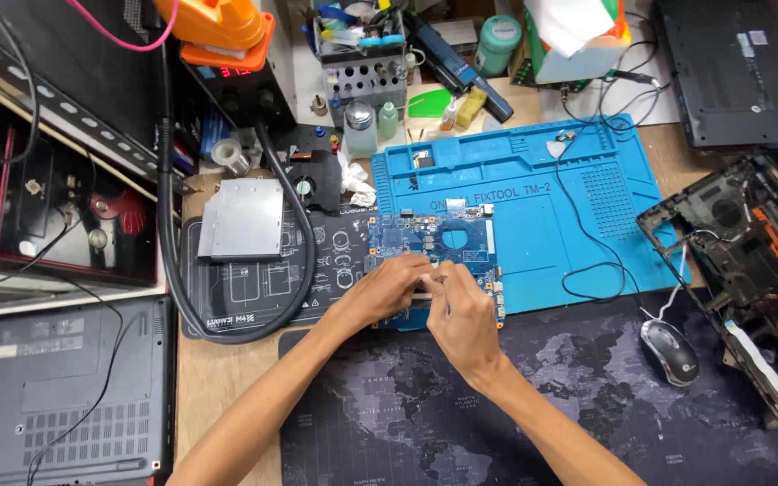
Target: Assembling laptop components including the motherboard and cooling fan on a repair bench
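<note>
A blue laptop motherboard (429, 238) lies flat at the left edge of a blue silicone repair mat (569, 207). My left hand (387, 290) rests on the board's front left part, fingers curled down onto it. My right hand (461, 310) sits beside it on the board's front edge. The fingertips of both hands meet around a small pale part (427, 286) on the board. What the part is cannot be made out.
A silver drive (243, 219) lies on a black mat left of the board, ringed by a thick black hose (303, 270). A mouse (670, 353) and an opened laptop chassis (749, 261) sit right. A closed laptop (56, 396) lies front left; tool rack (364, 63) behind.
</note>
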